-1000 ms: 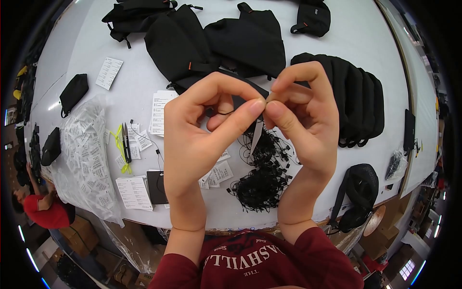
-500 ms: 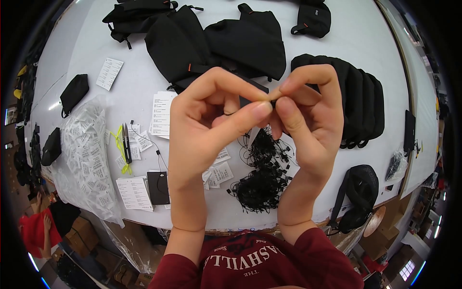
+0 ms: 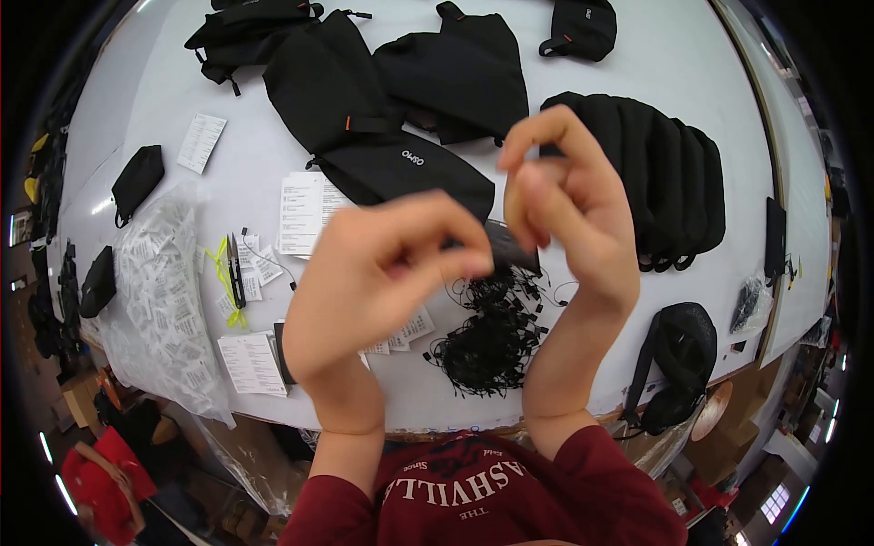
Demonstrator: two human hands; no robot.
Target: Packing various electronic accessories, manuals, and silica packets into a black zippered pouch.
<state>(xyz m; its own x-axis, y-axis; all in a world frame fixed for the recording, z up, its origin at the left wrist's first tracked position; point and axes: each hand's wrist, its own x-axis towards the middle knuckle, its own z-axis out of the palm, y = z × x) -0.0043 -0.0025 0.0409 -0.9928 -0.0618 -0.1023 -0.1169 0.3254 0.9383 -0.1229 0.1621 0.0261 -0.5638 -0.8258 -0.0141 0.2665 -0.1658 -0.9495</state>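
Note:
Both hands are raised above the white table (image 3: 637, 82). My left hand (image 3: 382, 282) has its thumb and fingers pinched together on the edge of a small black tag (image 3: 512, 246). My right hand (image 3: 569, 205) is just to the right and a little higher, its thumb and fingertips pressed together. Anything held in that pinch is too small to see. Below the hands lies a tangled pile of black string loops (image 3: 487, 341). White paper tags (image 3: 405, 329) lie beside the pile.
Flat black bags (image 3: 401, 100) lie at the back, and a stack of black bags (image 3: 665, 182) at the right. Printed sheets (image 3: 299, 207), yellow-handled snips (image 3: 233, 273), clear packets of white sachets (image 3: 159, 291) and small black pouches (image 3: 137, 180) lie left. Another black bag (image 3: 678, 364) hangs at the table edge.
The hands were pressed together fingertip to fingertip. They have since drawn slightly apart, the right hand rising and the left dropping, and the black tag now shows between them.

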